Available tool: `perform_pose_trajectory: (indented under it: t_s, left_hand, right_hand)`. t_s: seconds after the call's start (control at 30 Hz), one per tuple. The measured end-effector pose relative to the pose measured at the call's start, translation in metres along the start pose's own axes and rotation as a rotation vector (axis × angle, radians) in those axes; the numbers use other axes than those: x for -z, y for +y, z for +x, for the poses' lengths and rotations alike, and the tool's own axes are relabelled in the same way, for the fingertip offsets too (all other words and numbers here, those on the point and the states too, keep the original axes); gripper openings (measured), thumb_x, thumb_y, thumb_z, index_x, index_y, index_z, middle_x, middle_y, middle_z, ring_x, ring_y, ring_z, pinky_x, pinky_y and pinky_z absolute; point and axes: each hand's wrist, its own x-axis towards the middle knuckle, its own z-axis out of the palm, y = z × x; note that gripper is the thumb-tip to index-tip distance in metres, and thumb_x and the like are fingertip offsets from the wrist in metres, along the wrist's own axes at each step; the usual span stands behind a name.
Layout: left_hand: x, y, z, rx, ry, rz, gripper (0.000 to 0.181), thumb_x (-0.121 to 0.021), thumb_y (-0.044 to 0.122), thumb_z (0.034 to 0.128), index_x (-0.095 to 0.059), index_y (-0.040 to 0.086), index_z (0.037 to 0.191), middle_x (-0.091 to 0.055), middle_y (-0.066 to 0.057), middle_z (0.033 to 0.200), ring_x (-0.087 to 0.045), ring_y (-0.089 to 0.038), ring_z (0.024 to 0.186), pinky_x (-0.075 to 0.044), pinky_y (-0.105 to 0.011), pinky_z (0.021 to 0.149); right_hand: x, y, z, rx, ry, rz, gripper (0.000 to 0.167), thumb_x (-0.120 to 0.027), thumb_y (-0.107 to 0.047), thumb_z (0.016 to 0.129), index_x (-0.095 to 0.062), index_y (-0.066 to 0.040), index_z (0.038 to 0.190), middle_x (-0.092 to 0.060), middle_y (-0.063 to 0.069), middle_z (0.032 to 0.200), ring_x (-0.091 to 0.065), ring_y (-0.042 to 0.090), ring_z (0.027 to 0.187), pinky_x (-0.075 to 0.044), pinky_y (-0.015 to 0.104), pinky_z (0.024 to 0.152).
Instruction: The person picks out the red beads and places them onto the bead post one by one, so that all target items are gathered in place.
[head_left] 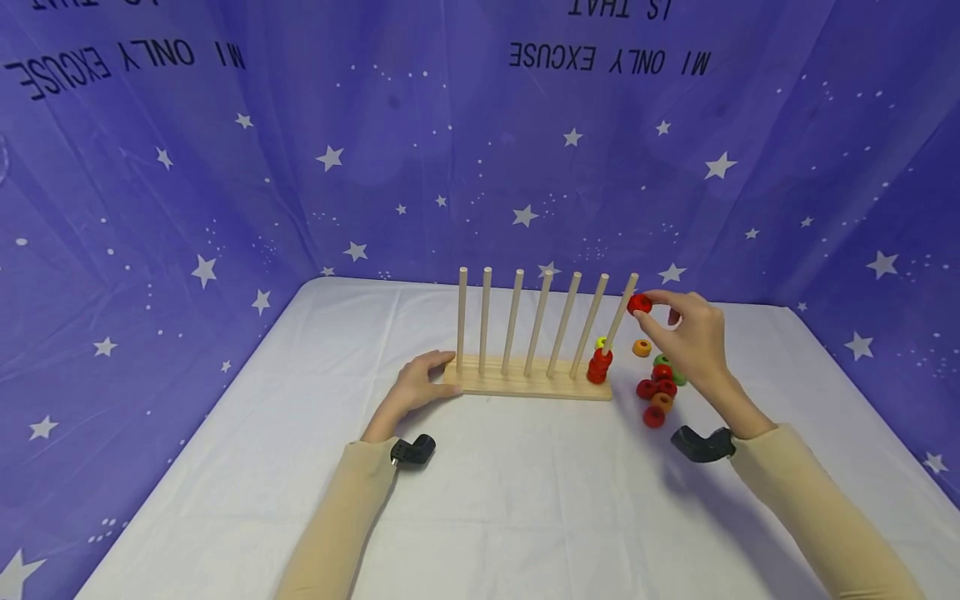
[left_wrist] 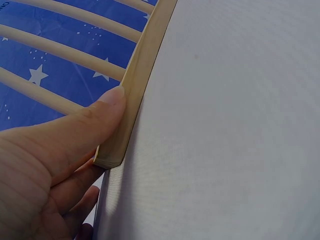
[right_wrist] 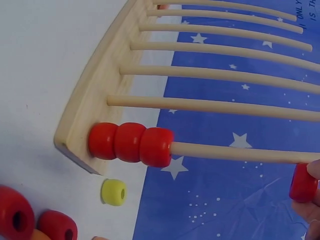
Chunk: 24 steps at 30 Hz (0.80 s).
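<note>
A wooden rack point(head_left: 525, 387) with several upright pegs stands on the white table. Its rightmost peg point(head_left: 619, 315) carries three red beads point(right_wrist: 128, 142) stacked at the base. My left hand point(head_left: 414, 383) grips the rack's left end, thumb on the front edge and fingers behind, as the left wrist view shows. Between thumb and fingertips, my right hand point(head_left: 693, 337) pinches a red bead point(head_left: 640, 304) beside the upper part of the rightmost peg. In the right wrist view the pinched bead lies close against the peg; whether they touch I cannot tell.
Right of the rack lies a loose cluster of red, orange and green beads point(head_left: 654, 417). An orange bead point(head_left: 642, 347) sits apart, and a yellow bead point(right_wrist: 114, 192) lies behind the rack's right end. A purple star-printed curtain point(head_left: 480, 167) surrounds the table.
</note>
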Motion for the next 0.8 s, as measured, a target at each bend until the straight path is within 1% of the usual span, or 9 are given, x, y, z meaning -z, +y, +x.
perform_pose_trajectory:
  t_s: [0.13, 0.37, 0.43, 0.57, 0.63, 0.8]
  left_hand:
    - [0.0, 0.0, 0.0, 0.003, -0.001, -0.001, 0.067, -0.077, 0.023, 0.0758, -0.049, 0.005, 0.135, -0.047, -0.017, 0.142, -0.034, -0.037, 0.139, -0.024, -0.052, 0.117]
    - [0.001, 0.0, 0.0, -0.005, 0.001, -0.001, 0.067, -0.077, 0.022, 0.0758, -0.049, 0.004, 0.135, -0.047, -0.017, 0.142, -0.034, -0.038, 0.138, -0.024, -0.053, 0.116]
    - [0.001, 0.0, 0.001, -0.003, 0.003, -0.001, 0.067, -0.077, 0.022, 0.0757, -0.049, 0.004, 0.134, -0.048, -0.017, 0.142, -0.034, -0.038, 0.138, -0.024, -0.052, 0.116]
    - [0.001, 0.001, 0.001, -0.004, 0.004, -0.003, 0.067, -0.077, 0.022, 0.0756, -0.05, 0.004, 0.134, -0.048, -0.018, 0.142, -0.035, -0.038, 0.138, -0.025, -0.052, 0.116]
    - [0.001, 0.001, 0.001, -0.001, 0.003, -0.006, 0.067, -0.077, 0.022, 0.0756, -0.05, 0.004, 0.134, -0.048, -0.018, 0.142, -0.036, -0.038, 0.138, -0.025, -0.052, 0.116]
    - [0.0, 0.0, 0.001, 0.0, 0.005, 0.005, 0.067, -0.077, 0.024, 0.0756, -0.05, 0.004, 0.134, -0.048, -0.018, 0.142, -0.036, -0.038, 0.137, -0.025, -0.053, 0.116]
  right_hand:
    - [0.003, -0.002, 0.002, 0.01, 0.021, -0.001, 0.028, -0.075, -0.01, 0.075, -0.071, 0.0, 0.101, -0.071, 0.018, 0.085, -0.037, 0.012, 0.062, -0.025, 0.015, 0.054]
    - [0.01, -0.005, 0.008, 0.015, 0.065, 0.022, 0.029, -0.074, -0.007, 0.076, -0.069, 0.002, 0.103, -0.071, 0.021, 0.088, -0.038, 0.016, 0.063, -0.025, 0.011, 0.058]
    - [0.011, -0.006, 0.01, 0.02, 0.08, 0.023, 0.029, -0.075, -0.006, 0.076, -0.069, 0.003, 0.103, -0.071, 0.022, 0.087, -0.037, 0.015, 0.063, -0.024, 0.01, 0.058]
    - [0.013, -0.008, 0.012, 0.031, 0.098, 0.031, 0.029, -0.075, -0.006, 0.075, -0.069, 0.003, 0.103, -0.07, 0.022, 0.085, -0.036, 0.012, 0.062, -0.024, 0.009, 0.057]
    - [0.014, -0.009, 0.013, 0.026, 0.102, 0.04, 0.029, -0.075, -0.006, 0.076, -0.069, 0.002, 0.103, -0.07, 0.022, 0.085, -0.035, 0.012, 0.063, -0.024, 0.009, 0.057]
    - [0.015, -0.012, 0.017, 0.011, 0.121, 0.067, 0.028, -0.073, -0.006, 0.079, -0.069, 0.002, 0.105, -0.068, 0.022, 0.085, -0.034, 0.005, 0.065, -0.026, 0.009, 0.059]
